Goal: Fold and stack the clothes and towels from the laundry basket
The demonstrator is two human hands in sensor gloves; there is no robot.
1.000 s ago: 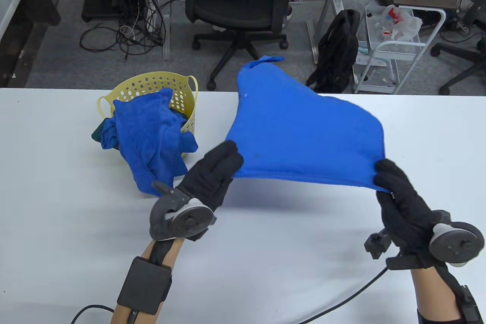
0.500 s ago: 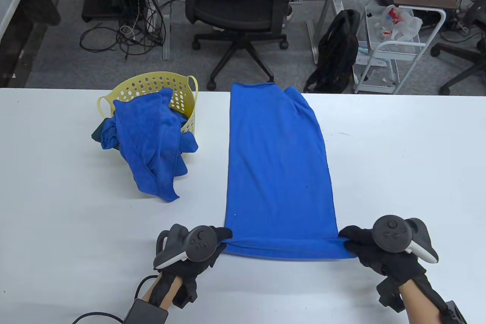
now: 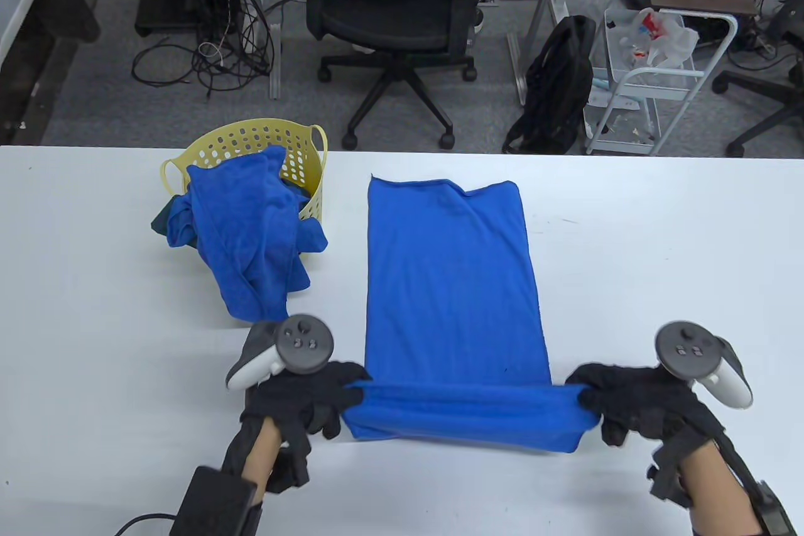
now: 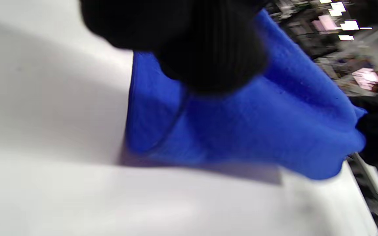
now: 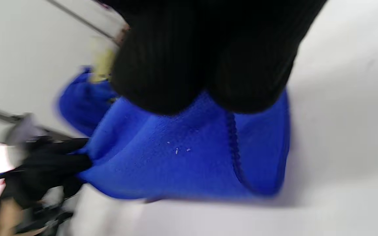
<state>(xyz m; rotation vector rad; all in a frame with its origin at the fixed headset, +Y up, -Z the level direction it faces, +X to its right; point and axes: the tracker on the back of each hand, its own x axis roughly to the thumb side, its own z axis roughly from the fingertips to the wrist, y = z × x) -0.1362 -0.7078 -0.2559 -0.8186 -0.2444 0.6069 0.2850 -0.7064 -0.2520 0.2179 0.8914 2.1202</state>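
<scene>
We are pinching the near corners of the flat blue microfibre towel [image 3: 449, 284], left hand [image 3: 301, 394] and right hand [image 3: 634, 401] fingers clamped on it, at 6 o'clock on the white counter [image 3: 659, 234]. Pulling unevenly risks skewing the fold or bunching the far edge.

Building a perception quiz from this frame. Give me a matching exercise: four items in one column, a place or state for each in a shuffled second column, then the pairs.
Items:
1. flat blue towel
2. crumpled blue towel
3. yellow basket
4. left hand

Places or states:
A. spills over a rim onto the table
B. stands at the table's far left, holding cloth
C. lies spread out, near edge lifted
D. grips the spread towel's near corner, opposite the right hand

Pairs: 1-C, 2-A, 3-B, 4-D
</scene>
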